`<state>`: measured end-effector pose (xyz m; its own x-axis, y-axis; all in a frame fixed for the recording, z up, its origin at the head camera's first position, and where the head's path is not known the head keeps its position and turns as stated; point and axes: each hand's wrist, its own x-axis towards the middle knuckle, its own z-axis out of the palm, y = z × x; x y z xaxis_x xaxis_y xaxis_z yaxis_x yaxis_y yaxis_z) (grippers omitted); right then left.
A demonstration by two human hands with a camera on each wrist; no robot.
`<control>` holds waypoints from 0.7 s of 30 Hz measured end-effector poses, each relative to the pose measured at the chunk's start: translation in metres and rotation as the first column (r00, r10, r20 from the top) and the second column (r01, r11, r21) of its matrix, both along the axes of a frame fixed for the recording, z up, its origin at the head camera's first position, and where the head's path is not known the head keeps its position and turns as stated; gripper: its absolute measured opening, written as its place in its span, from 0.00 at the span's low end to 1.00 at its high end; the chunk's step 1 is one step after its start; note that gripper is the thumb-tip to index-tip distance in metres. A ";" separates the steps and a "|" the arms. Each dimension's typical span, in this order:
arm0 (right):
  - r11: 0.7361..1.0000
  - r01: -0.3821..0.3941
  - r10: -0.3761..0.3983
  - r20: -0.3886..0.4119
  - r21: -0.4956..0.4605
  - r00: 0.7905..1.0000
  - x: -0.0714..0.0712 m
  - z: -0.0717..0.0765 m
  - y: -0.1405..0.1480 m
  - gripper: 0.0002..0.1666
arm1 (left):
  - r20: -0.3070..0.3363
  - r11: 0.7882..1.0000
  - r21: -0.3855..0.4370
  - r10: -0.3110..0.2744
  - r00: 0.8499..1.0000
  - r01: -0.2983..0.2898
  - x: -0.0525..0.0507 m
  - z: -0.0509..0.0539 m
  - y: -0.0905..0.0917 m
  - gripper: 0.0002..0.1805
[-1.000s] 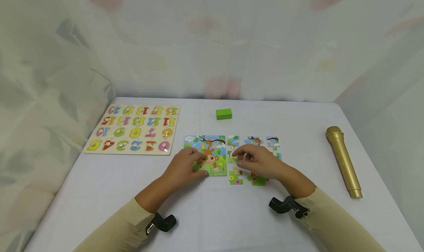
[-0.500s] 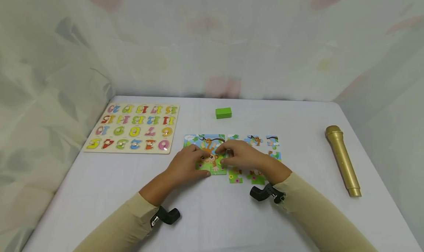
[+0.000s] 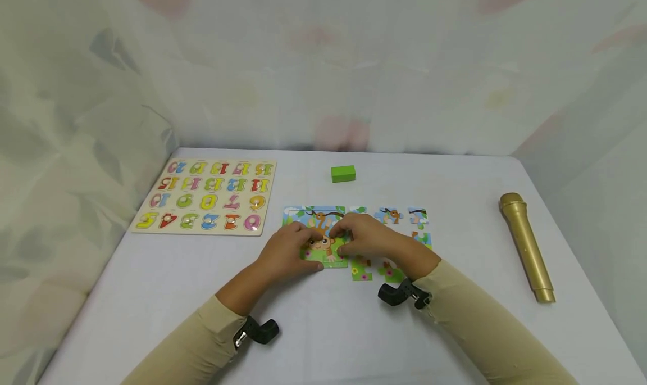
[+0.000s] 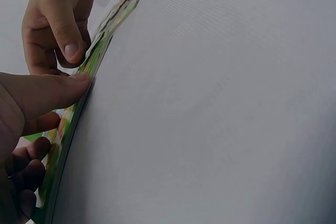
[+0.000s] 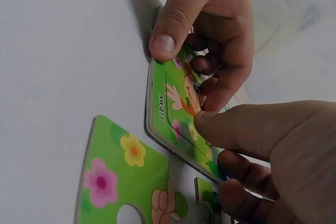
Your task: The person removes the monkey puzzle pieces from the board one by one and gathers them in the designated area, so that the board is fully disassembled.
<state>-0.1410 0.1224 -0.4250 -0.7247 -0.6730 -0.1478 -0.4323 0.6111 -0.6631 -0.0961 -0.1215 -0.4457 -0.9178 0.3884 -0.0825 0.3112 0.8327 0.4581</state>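
Note:
A square monkey puzzle board (image 3: 328,257) lies on the white table between the two hands. My left hand (image 3: 288,251) rests over its left side, with the thumb along the near edge and the fingers on the picture. From the right, my right hand (image 3: 368,236) reaches over the board, its thumb and index finger touching the surface, spread a little apart; no piece shows between them. Loose puzzle pieces lie just right of the board, among them a flower piece (image 5: 126,161) and a tree-branch piece (image 3: 418,216). The right hand hides some pieces.
A wooden number board (image 3: 202,196) lies to the left. Behind the puzzle stands a green block (image 3: 343,174). A gold microphone-shaped object (image 3: 527,247) lies at the far right. Patterned white cloth (image 3: 263,64) hangs behind the table (image 3: 328,334).
My right hand has moved left from above the loose pieces onto the right side of the monkey board. My left hand has stayed nearly in place.

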 end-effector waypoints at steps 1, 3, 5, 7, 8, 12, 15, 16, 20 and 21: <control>1.000 0.002 -0.002 -0.001 0.008 1.000 0.000 0.000 0.000 0.19 | 0.003 1.000 0.001 0.002 1.000 -0.002 0.000 0.000 0.000 0.33; 1.000 0.004 -0.004 -0.001 0.020 1.000 -0.001 -0.001 0.000 0.19 | 0.007 1.000 0.004 0.004 1.000 -0.004 0.000 0.000 0.000 0.32; 1.000 0.010 -0.010 0.003 0.026 1.000 -0.001 -0.002 0.000 0.19 | 0.010 1.000 0.005 0.007 1.000 -0.007 -0.001 0.000 0.000 0.32; 0.999 0.019 -0.019 0.011 0.029 1.000 -0.001 -0.003 -0.001 0.19 | 0.012 1.000 0.008 0.008 1.000 -0.008 -0.001 0.000 0.001 0.32; 0.999 0.022 -0.022 0.012 0.029 1.000 0.000 -0.003 -0.001 0.19 | 0.014 1.000 0.010 0.008 1.000 -0.008 -0.001 0.000 0.001 0.32; 0.999 0.035 -0.035 0.009 0.034 0.999 0.001 -0.003 -0.001 0.18 | 0.019 1.000 0.022 0.006 1.000 -0.006 -0.001 0.001 0.001 0.32; 0.999 0.038 -0.038 0.008 0.021 0.999 0.002 -0.003 -0.002 0.19 | 0.021 1.000 0.025 0.006 1.000 -0.007 -0.002 0.001 0.001 0.32; 0.999 0.037 -0.037 0.014 0.011 0.999 0.002 -0.003 -0.002 0.19 | 0.021 1.000 0.025 0.007 1.000 -0.008 -0.002 0.001 0.001 0.32; 0.998 0.036 -0.032 0.079 -0.046 0.996 0.004 -0.002 -0.002 0.19 | 0.021 1.000 0.020 0.013 1.000 -0.013 -0.001 0.000 0.000 0.32; 0.997 0.039 -0.033 0.105 -0.062 0.994 0.004 -0.002 -0.001 0.18 | 0.022 1.000 0.021 0.015 1.000 -0.015 -0.001 0.001 0.000 0.32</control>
<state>-0.1368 0.1210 -0.4272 -0.7316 -0.6572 -0.1813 -0.3372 0.5799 -0.7416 -0.0975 -0.1217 -0.4450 -0.9215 0.3767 -0.0944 0.2887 0.8271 0.4823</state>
